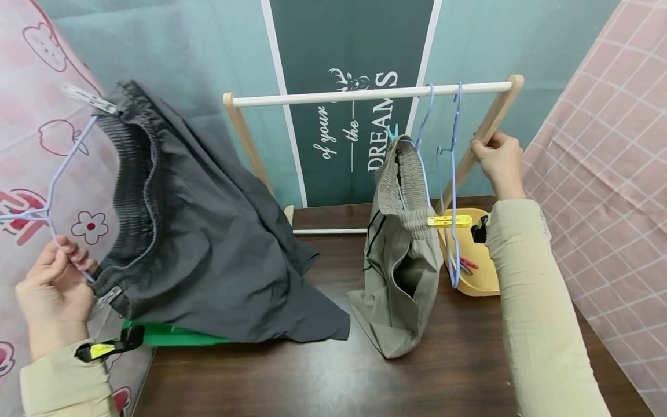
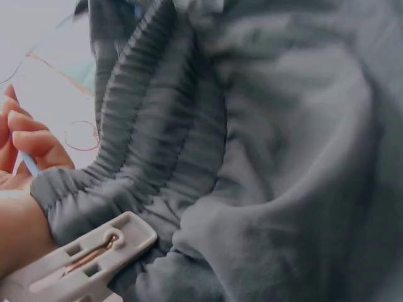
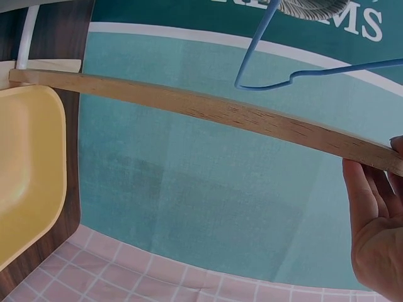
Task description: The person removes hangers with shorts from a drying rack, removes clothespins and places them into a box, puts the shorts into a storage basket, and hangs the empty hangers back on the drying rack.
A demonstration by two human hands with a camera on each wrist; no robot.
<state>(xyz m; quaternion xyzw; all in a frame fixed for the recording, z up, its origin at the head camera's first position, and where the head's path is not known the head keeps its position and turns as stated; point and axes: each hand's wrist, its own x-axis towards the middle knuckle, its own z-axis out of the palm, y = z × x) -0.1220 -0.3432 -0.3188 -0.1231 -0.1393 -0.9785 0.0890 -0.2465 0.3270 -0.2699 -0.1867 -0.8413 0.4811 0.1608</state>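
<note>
Dark grey elastic-waist shorts hang from a light blue hanger, with a clip at the upper end of the waistband and another clip at the lower end. My left hand grips the hanger beside the lower clip; the left wrist view shows the fingers curled round it. My right hand pinches the wooden side post of the rack, near its top. Grey-green trousers hang from a blue hanger on the rack's white bar.
More blue hangers hang right of the trousers, close to the right post. A yellow clip shows there. Behind them stands a yellow basket with red clips inside. Part of a green container shows under the dark shorts. A pink gridded cloth borders the right.
</note>
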